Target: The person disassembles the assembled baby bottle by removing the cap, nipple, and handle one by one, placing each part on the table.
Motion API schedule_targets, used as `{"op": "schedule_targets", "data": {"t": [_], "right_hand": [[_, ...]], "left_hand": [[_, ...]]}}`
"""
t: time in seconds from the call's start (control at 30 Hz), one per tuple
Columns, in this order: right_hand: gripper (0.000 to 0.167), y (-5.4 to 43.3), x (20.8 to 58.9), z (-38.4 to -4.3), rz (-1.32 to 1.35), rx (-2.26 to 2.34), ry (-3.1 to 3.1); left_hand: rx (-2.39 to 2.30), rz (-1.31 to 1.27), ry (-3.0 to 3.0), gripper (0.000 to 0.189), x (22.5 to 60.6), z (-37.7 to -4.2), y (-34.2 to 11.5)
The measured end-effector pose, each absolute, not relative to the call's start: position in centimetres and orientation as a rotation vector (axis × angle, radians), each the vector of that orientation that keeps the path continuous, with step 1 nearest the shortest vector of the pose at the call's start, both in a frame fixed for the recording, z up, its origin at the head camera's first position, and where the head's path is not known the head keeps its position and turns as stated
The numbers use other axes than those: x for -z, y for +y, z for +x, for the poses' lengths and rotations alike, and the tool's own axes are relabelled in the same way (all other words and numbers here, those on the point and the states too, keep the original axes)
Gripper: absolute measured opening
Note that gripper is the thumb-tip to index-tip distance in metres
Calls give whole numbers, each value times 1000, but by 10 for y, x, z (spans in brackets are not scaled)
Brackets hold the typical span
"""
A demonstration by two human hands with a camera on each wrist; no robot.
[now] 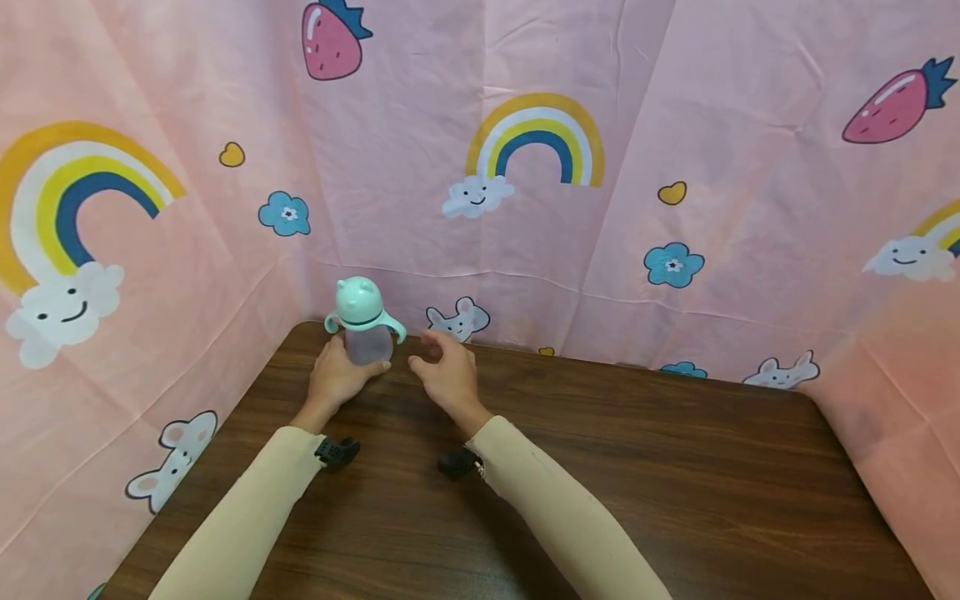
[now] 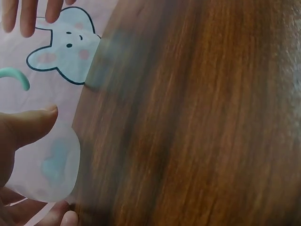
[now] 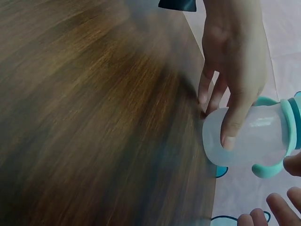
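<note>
A baby bottle [image 1: 369,343] with a frosted body, a mint-green domed lid and two side handles is at the far left corner of the table. My left hand [image 1: 337,372] grips its lower body, thumb across the front and fingers behind, as the right wrist view also shows on the bottle [image 3: 254,134]. To the right of it, my right hand [image 1: 447,372] is apart from the bottle, fingers loosely bent and nothing held. In the left wrist view the bottle's base [image 2: 61,188] shows beneath the left thumb [image 2: 33,125].
The brown wooden table [image 1: 600,467] extends right and toward me. A pink printed curtain [image 1: 555,250] with rainbows, strawberries and clouds hangs around its back and sides. Each wrist wears a black strap device [image 1: 337,451].
</note>
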State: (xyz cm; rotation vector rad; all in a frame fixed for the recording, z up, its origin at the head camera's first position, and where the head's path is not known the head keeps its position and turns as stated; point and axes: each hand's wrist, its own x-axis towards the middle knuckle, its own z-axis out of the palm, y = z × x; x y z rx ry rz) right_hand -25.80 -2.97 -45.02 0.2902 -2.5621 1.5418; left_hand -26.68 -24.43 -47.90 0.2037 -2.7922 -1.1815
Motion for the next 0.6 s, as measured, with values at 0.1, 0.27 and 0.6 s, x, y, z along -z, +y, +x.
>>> {"op": "schedule_targets", "data": {"t": [0.1,0.27,0.6], "right_hand": [[43,-33,450,-259,296,-1533,-2574],[46,-37,448,-263,307,-1533,-2604],[51,-41,454,-272,401,-1532,-2644]], "left_hand": [[1161,202,-2804,110,480,-269,-245],[1160,204,-2795,109,483,-272,-245],[1168,214,-2773,106,484,-274,-245]]}}
